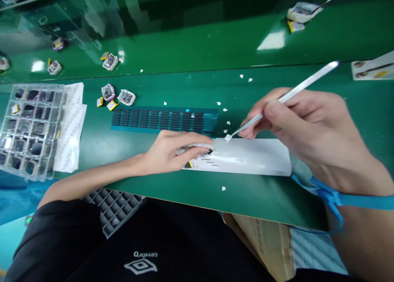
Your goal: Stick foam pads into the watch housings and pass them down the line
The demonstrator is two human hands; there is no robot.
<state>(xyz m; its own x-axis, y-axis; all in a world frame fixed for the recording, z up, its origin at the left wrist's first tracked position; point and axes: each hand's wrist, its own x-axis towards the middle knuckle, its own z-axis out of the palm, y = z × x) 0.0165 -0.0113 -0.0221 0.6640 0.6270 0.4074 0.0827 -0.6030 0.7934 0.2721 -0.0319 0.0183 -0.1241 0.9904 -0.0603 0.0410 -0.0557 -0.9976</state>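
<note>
Right hand (310, 130) pinches tweezers (289, 96) holding a flimsy white sticker (227, 138); left hand (172, 150) presses the sheet (252, 157) flat at 9 o'clock.

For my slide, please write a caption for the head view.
Right hand holds tweezers over a white sheet; left hand presses the sheet.

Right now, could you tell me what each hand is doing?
Left hand: open, fingers pressing on the white sheet.
Right hand: closed on tweezers.
</note>
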